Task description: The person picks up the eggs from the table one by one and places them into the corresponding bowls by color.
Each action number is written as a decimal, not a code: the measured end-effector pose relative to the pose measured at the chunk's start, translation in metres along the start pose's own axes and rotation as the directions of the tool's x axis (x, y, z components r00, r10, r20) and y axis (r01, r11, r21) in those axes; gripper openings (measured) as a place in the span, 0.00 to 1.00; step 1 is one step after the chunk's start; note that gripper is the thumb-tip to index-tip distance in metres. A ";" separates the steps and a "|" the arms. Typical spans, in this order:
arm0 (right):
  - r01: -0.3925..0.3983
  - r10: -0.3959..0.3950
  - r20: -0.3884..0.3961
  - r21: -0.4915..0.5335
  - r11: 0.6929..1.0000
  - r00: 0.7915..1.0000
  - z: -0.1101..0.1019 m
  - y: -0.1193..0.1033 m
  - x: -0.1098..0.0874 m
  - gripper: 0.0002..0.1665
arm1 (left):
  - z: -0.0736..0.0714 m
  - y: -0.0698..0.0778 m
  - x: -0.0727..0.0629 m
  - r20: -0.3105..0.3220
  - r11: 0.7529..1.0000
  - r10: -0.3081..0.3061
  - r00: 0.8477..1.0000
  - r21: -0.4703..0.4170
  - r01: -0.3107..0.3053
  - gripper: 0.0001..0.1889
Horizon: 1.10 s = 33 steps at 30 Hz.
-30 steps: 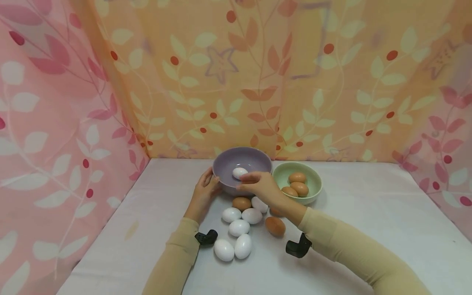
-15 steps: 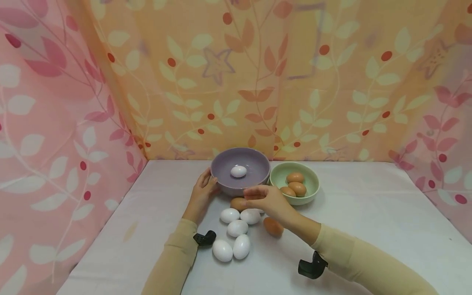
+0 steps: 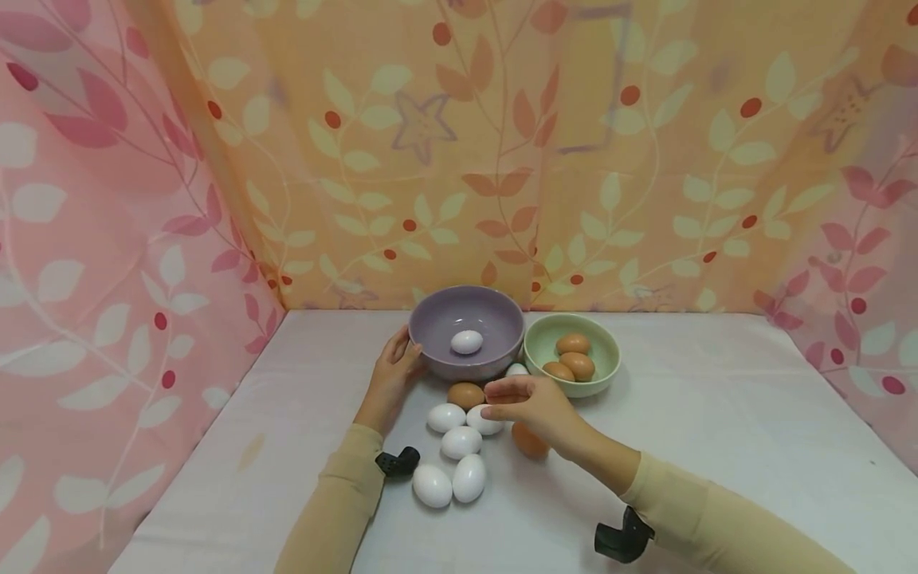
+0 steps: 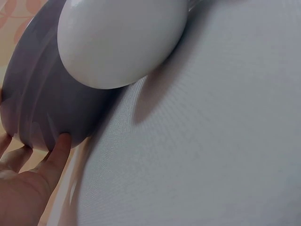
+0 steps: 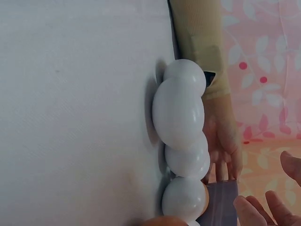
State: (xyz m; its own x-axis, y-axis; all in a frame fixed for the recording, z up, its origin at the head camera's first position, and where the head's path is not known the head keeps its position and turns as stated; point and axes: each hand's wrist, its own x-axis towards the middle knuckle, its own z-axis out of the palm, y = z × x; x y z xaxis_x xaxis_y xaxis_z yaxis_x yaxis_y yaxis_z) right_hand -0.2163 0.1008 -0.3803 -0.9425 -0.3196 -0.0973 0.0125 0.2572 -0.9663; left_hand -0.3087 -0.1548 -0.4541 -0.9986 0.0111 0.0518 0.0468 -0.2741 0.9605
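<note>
My left hand [image 3: 390,375] rests its fingers against the left side of a purple bowl [image 3: 466,371], also in the left wrist view. One white egg [image 3: 466,342] lies inside that bowl. Above the loose eggs hovers my right hand [image 3: 541,410], thumb and fingers apart, holding nothing; its fingertips are near a white egg [image 3: 482,420] and partly cover it. A brown egg [image 3: 465,395] sits just in front of the bowl. Below the right hand is another brown egg [image 3: 529,442], partly hidden. In the right wrist view the fingers [image 5: 277,207] are spread.
A green bowl [image 3: 611,368] with 3 brown eggs [image 3: 576,366] stands right of the purple one. One white egg [image 3: 516,370] lies between the bowls. Several white eggs [image 3: 461,443] are grouped on the white cloth [image 3: 717,430], beside my left forearm.
My right hand has moved down and back from the purple bowl, uncovering the white egg in it. That egg has rocked slightly. The left hand stays at the bowl.
</note>
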 end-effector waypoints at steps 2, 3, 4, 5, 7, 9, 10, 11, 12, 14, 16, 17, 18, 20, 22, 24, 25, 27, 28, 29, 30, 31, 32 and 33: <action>-0.011 0.011 -0.006 -0.007 1.000 1.000 0.001 0.002 -0.002 0.28 | 0.000 0.000 0.000 0.000 1.000 -0.001 1.000 0.001 0.001 0.32; -0.015 0.015 -0.006 -0.012 1.000 1.000 0.002 0.004 -0.003 0.28 | 0.000 0.000 0.000 0.000 1.000 -0.002 1.000 0.004 0.002 0.32; -0.014 0.014 -0.006 -0.017 1.000 1.000 0.003 0.005 -0.004 0.28 | 0.001 0.001 0.000 -0.001 1.000 -0.003 1.000 0.008 0.003 0.32; -0.011 0.011 -0.005 -0.019 1.000 1.000 0.004 0.006 -0.005 0.27 | 0.001 0.001 0.000 -0.004 1.000 -0.005 1.000 0.009 0.005 0.32; 0.004 -0.004 -0.002 -0.021 1.000 1.000 0.006 0.008 -0.007 0.27 | 0.001 0.002 0.000 -0.006 1.000 -0.008 1.000 0.009 0.008 0.32; 0.027 -0.027 0.009 -0.017 0.999 1.000 0.008 0.012 -0.008 0.27 | 0.001 0.002 0.000 -0.008 1.000 -0.009 1.000 0.012 0.009 0.32; 0.033 -0.033 0.015 -0.014 0.999 0.999 0.009 0.014 -0.009 0.27 | 0.001 0.002 0.000 -0.009 1.000 -0.008 1.000 0.011 0.008 0.33; 0.037 -0.037 0.020 -0.011 0.999 0.999 0.010 0.016 -0.010 0.27 | 0.001 0.002 0.000 -0.009 1.000 -0.007 1.000 0.011 0.007 0.33; 0.037 -0.037 0.025 -0.009 0.999 0.999 0.010 0.017 -0.011 0.28 | 0.001 0.002 0.000 -0.011 1.000 -0.007 1.000 0.012 0.007 0.33; 0.032 -0.032 0.039 0.000 0.999 0.999 0.012 0.020 -0.012 0.28 | 0.002 0.002 -0.001 -0.013 1.000 -0.006 1.000 0.012 0.006 0.33; 0.021 -0.021 0.049 0.008 1.000 0.999 0.014 0.022 -0.015 0.29 | 0.002 0.002 0.000 -0.013 1.000 -0.006 1.000 0.013 0.006 0.33; 0.019 -0.019 0.051 0.013 1.000 0.999 0.014 0.022 -0.016 0.29 | 0.002 0.002 0.000 -0.013 1.000 -0.006 1.000 0.014 0.007 0.33; 0.017 -0.018 0.056 0.016 1.000 0.998 0.015 0.023 -0.017 0.29 | 0.002 0.002 -0.001 -0.014 1.000 -0.009 1.000 0.014 0.009 0.33; 0.013 -0.015 0.063 0.021 1.000 0.998 0.017 0.024 -0.020 0.29 | 0.001 0.002 0.000 -0.015 1.000 -0.011 1.000 0.013 0.011 0.33; 0.008 -0.009 0.068 0.018 1.000 0.998 0.018 0.026 -0.022 0.29 | 0.001 0.002 0.000 -0.014 1.000 -0.011 1.000 0.019 0.011 0.33; 0.005 -0.006 0.070 0.013 1.000 0.998 0.020 0.028 -0.024 0.29 | 0.002 0.002 0.000 -0.015 1.000 -0.014 1.000 0.021 0.014 0.33; 0.005 -0.005 0.069 0.011 1.000 0.998 0.020 0.029 -0.024 0.29 | 0.002 0.002 0.000 -0.015 1.000 -0.015 1.000 0.023 0.015 0.33; 0.004 -0.004 0.065 0.006 1.000 0.998 0.022 0.031 -0.025 0.28 | 0.001 0.002 0.000 -0.014 0.999 -0.018 1.000 0.029 0.018 0.33; 0.006 -0.006 0.064 0.004 1.000 0.998 0.022 0.033 -0.025 0.28 | 0.001 0.002 0.000 -0.014 0.999 -0.019 1.000 0.028 0.020 0.34; 0.009 -0.009 0.064 0.004 1.000 0.998 0.023 0.034 -0.025 0.28 | 0.001 0.002 0.000 -0.015 0.999 -0.022 1.000 0.027 0.022 0.34; 0.012 -0.012 0.062 0.000 1.000 0.998 0.023 0.035 -0.025 0.28 | 0.001 0.002 0.000 -0.014 0.999 -0.022 1.000 0.028 0.022 0.34; 0.016 -0.016 0.063 -0.007 1.000 0.998 0.024 0.036 -0.025 0.28 | 0.001 0.002 0.000 -0.013 0.999 -0.023 1.000 0.028 0.023 0.34; 0.022 -0.022 0.066 -0.010 1.000 0.998 0.024 0.037 -0.025 0.28 | 0.001 0.002 0.000 -0.012 0.999 -0.023 1.000 0.025 0.023 0.34; 0.031 -0.030 0.070 -0.015 0.999 0.997 0.024 0.038 -0.025 0.28 | 0.001 0.002 0.000 -0.012 0.999 -0.023 1.000 0.023 0.023 0.33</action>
State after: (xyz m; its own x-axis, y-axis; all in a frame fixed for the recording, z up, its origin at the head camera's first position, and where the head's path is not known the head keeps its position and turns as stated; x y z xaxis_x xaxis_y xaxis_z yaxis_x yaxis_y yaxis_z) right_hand -0.1842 0.0964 -0.4203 -0.9168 -0.3902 -0.0850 -0.0213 0.2605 -0.9652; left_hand -0.3091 -0.1544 -0.4520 -0.9996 0.0055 0.0265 0.0243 -0.2515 0.9676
